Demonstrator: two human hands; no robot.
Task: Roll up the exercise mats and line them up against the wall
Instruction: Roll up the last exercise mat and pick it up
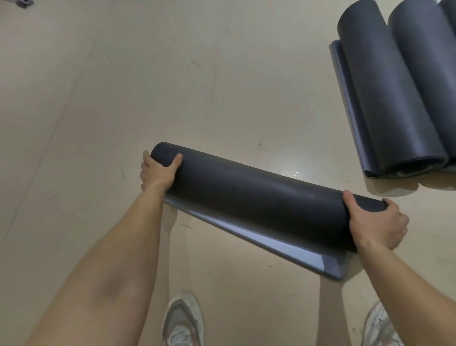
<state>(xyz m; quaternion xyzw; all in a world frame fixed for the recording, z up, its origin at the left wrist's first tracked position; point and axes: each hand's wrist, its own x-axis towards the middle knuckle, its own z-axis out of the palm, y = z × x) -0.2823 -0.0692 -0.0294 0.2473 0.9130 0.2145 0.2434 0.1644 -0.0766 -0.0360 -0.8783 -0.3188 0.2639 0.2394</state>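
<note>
A dark grey rolled exercise mat (pixel 259 197) lies across the middle of the view, its loose end flap (pixel 283 247) sticking out toward me with a lighter underside. My left hand (pixel 158 173) grips the roll's left end, thumb over the top. My right hand (pixel 375 222) grips the right end the same way. At the upper right, two rolled dark mats (pixel 394 93) lie side by side on the floor, with a sliver of a third at the frame edge.
Pale beige floor (pixel 123 86) spreads all around the mats. My two white sneakers (pixel 183 321) stand at the bottom of the view. A small dark object (pixel 21 3) sits at the top left corner.
</note>
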